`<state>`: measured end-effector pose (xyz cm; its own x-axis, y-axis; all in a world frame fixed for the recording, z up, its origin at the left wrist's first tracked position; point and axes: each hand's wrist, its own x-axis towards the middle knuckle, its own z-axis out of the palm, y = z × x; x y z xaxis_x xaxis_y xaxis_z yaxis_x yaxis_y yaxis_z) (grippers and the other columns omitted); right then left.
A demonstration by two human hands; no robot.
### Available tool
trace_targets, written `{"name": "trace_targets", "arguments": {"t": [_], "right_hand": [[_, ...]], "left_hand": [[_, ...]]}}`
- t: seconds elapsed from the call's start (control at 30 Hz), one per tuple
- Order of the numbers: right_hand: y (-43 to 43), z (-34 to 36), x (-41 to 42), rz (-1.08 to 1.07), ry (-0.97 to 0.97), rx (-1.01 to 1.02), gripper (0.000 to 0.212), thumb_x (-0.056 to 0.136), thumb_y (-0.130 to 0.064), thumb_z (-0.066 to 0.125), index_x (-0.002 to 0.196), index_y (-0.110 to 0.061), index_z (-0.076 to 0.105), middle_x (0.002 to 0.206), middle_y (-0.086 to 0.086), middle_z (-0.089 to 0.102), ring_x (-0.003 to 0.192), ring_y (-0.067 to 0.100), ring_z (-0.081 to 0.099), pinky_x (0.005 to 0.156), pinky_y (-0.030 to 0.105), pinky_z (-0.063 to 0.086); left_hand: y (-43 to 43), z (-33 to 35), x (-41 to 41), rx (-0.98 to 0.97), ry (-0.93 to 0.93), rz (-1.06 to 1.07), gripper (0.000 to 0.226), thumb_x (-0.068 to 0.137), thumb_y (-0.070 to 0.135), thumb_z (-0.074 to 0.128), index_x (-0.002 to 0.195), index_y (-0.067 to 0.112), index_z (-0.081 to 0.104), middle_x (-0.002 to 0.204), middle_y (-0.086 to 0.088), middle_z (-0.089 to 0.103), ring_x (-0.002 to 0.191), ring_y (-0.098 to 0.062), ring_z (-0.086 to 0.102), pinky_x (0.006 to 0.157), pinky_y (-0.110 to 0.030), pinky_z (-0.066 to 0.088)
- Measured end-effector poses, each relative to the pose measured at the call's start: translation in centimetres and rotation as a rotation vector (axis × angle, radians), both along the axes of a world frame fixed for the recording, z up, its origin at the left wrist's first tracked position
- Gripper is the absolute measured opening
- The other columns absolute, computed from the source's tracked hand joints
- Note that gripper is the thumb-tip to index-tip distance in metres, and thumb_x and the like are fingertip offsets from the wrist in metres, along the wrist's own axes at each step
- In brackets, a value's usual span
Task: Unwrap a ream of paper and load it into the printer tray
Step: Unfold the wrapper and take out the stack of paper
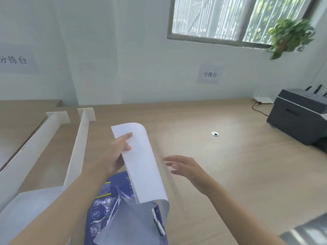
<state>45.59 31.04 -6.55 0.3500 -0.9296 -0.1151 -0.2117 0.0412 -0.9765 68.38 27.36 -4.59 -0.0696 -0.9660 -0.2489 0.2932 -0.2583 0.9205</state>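
My left hand (pixel 115 155) grips a stack of white paper (pixel 141 163) near its far end, thumb on top, holding it tilted above the desk. The stack's near end bends down into the torn blue ream wrapper (pixel 109 206), which lies open on the desk at the bottom centre. My right hand (pixel 184 167) hovers just right of the stack with fingers spread, holding nothing and not touching the paper. The dark grey printer (pixel 299 115) stands at the far right of the desk; I cannot see its tray.
The wooden desk (pixel 221 165) has a round cable grommet (pixel 214 133) in the middle. White partition boards (pixel 77 144) run along the left. A black cable (pixel 258 108) and a white box lie behind the printer. A potted plant (pixel 290 36) hangs by the window.
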Motion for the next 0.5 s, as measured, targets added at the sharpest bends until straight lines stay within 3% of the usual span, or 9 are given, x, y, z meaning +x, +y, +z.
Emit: {"name": "trace_targets", "arguments": {"t": [0.1, 0.17, 0.27, 0.43, 0.5], "right_hand": [[0.3, -2.3, -0.9, -0.166, -0.076, 0.113, 0.039, 0.091, -0.026, 0.051, 0.130, -0.026, 0.043, 0.137, -0.004, 0.047, 0.121, 0.013, 0.047, 0.107, 0.036, 0.036], [0.7, -4.0, -1.7, -0.186, -0.150, 0.221, 0.029, 0.090, -0.038, 0.051, 0.119, -0.034, 0.049, 0.124, -0.011, 0.056, 0.106, 0.008, 0.055, 0.097, 0.033, 0.041], [1.6, -6.1, -3.9, -0.224, -0.293, 0.317, 0.045, 0.084, -0.048, 0.053, 0.119, -0.022, 0.057, 0.118, -0.003, 0.064, 0.102, 0.022, 0.062, 0.086, 0.034, 0.044], [2.9, -7.8, -10.0, -0.318, -0.490, 0.318, 0.046, 0.082, -0.033, 0.057, 0.120, -0.008, 0.059, 0.123, 0.012, 0.064, 0.112, 0.030, 0.061, 0.099, 0.044, 0.047], [3.1, -8.1, -13.4, -0.396, -0.539, 0.288, 0.044, 0.077, -0.023, 0.063, 0.117, -0.005, 0.060, 0.119, 0.016, 0.066, 0.110, 0.032, 0.062, 0.098, 0.046, 0.048]], "left_hand": [[0.9, 0.3, -2.4, -0.084, -0.117, -0.210, 0.049, 0.076, 0.001, 0.040, 0.111, 0.030, 0.060, 0.102, 0.001, 0.062, 0.082, -0.019, 0.061, 0.074, -0.032, 0.050], [1.6, 0.0, -3.8, -0.112, -0.137, -0.326, 0.056, 0.064, 0.006, 0.045, 0.107, 0.037, 0.063, 0.110, 0.001, 0.063, 0.088, -0.021, 0.063, 0.079, -0.037, 0.051], [2.5, -0.3, -6.3, -0.133, -0.133, -0.432, 0.062, 0.062, 0.007, 0.046, 0.114, 0.038, 0.059, 0.121, 0.000, 0.061, 0.096, -0.025, 0.063, 0.080, -0.038, 0.052], [2.8, -0.3, -10.8, -0.182, -0.213, -0.432, 0.077, 0.062, 0.010, 0.046, 0.123, 0.056, 0.037, 0.104, 0.005, 0.058, 0.076, -0.014, 0.069, 0.062, -0.026, 0.056], [2.4, -0.3, -13.4, -0.253, -0.264, -0.435, 0.081, 0.062, 0.010, 0.046, 0.125, 0.059, 0.031, 0.117, 0.009, 0.060, 0.094, -0.019, 0.067, 0.071, -0.032, 0.056]]}}
